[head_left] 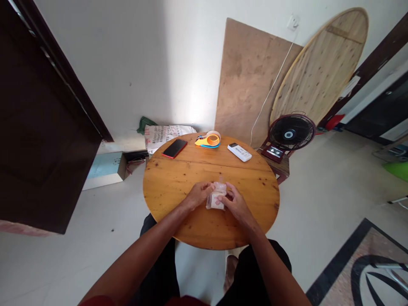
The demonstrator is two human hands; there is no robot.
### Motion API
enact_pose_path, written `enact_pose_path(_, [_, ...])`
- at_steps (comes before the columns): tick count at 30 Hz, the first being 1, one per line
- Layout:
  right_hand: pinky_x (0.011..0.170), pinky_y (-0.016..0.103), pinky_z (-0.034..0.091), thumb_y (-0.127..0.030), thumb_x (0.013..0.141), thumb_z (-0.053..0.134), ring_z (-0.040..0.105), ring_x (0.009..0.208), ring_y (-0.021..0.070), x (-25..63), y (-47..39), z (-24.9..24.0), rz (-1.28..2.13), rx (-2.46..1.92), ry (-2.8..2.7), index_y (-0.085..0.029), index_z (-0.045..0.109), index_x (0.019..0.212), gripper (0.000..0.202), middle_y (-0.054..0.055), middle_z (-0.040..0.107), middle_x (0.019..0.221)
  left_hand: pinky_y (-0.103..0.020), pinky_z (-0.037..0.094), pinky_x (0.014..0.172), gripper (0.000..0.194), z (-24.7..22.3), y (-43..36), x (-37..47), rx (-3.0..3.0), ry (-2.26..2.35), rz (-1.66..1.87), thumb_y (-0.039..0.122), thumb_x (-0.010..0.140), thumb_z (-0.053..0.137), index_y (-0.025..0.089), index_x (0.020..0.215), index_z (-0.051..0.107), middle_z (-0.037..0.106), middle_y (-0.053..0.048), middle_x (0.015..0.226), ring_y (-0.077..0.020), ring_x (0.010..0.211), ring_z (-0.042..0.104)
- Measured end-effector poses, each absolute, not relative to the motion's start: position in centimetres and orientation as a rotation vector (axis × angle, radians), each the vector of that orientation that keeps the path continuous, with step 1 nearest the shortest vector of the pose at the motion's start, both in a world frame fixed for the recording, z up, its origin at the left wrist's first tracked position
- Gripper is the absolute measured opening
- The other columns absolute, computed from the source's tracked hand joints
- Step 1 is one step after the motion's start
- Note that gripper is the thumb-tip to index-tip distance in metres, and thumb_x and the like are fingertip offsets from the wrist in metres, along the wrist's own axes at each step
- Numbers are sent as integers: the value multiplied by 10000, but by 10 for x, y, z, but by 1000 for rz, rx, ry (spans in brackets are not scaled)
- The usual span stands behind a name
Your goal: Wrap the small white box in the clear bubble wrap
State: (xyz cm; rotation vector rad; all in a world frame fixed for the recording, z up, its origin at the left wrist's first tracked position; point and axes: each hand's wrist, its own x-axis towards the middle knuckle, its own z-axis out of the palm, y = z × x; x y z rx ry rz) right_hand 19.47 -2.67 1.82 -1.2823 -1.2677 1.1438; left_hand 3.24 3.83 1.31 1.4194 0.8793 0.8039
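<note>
I'm sitting at the round wooden table (178,182), both forearms reaching in over its near edge, and my two hands are meeting over the middle of the top. Between them I'm holding a small clear plastic packet (217,196) with something pale and reddish inside; it's sitting low over the wood, right in the gap where my hands come together. My left hand (199,194) is curling in on the packet's left side, fingers bent and closed against its upper corner. My right hand (235,202) is pressing in from the other side, fingers folded round the packet's right edge, so both hands are gripping it at once. How hard each finger is pinching is too small to tell. Moving out past my hands, the table's centre seam is running across, and beyond it, on the far half, a red-edged phone (174,148) is lying flat to the left, an orange and blue tape dispenser (208,140) is resting near the far rim, and a white remote (239,152) is lying just to its right. Farther off, a dark floor fan (291,133) is standing beside the table, and wooden boards (251,80) are leaning on the wall.
</note>
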Motion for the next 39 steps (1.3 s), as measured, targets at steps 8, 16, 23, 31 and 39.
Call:
enact_pose_path(8, [776,331,528,-319,761,641,663,859,191,190,-35,19,1023,-1300,-1340,-231,340,1301,625,50,677,1012,-190,237,419,338,23,53,39,1313,955,654,457,637,624,137,636,518,459,56,507,-54,430,352])
enact_pose_path(16, [777,314,501,-320,820,568,641,831,187,189,-42,31,736,-1458,-1659,-223,586,1158,352,45,688,960,-198,309,488,226,17,48,37,1206,930,774,334,610,629,127,664,555,514,49,547,-70,490,425])
enact_pose_path(23, [801,321,494,-283,831,536,623,896,189,189,-37,33,719,-1472,-1738,-207,606,1156,342,71,656,1109,-203,322,499,185,11,43,38,1091,870,885,282,594,645,120,662,585,535,42,549,-70,485,427])
enact_pose_path(31, [792,331,482,-335,831,531,619,870,196,188,-31,36,781,-1522,-1700,-215,638,1037,261,52,674,1020,-204,324,503,207,12,35,31,1059,825,868,320,627,651,131,672,579,518,48,535,-76,482,434])
enact_pose_path(39, [862,344,484,-355,694,697,599,1008,197,190,-22,17,1051,-1408,-1318,-212,339,1355,765,108,550,1241,-227,420,632,417,10,36,16,1168,607,762,390,617,762,114,888,606,641,-30,789,-126,672,573])
